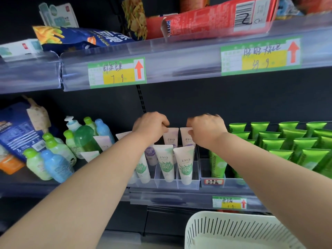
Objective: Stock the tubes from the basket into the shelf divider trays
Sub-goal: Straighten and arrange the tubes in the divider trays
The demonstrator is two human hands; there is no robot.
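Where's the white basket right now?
In the head view the white basket sits at the bottom right, below the clear divider trays and the small green price label.

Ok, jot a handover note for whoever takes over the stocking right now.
Left hand: pinches the top of the left purple tube, upright in the back row of the clear divider tray.
Right hand: pinches the top of the right purple tube beside it.
Done: green-print tubes stand in the front row.
Left: seat both tubes, let go, then check the white basket; the part of it in view shows no tubes.
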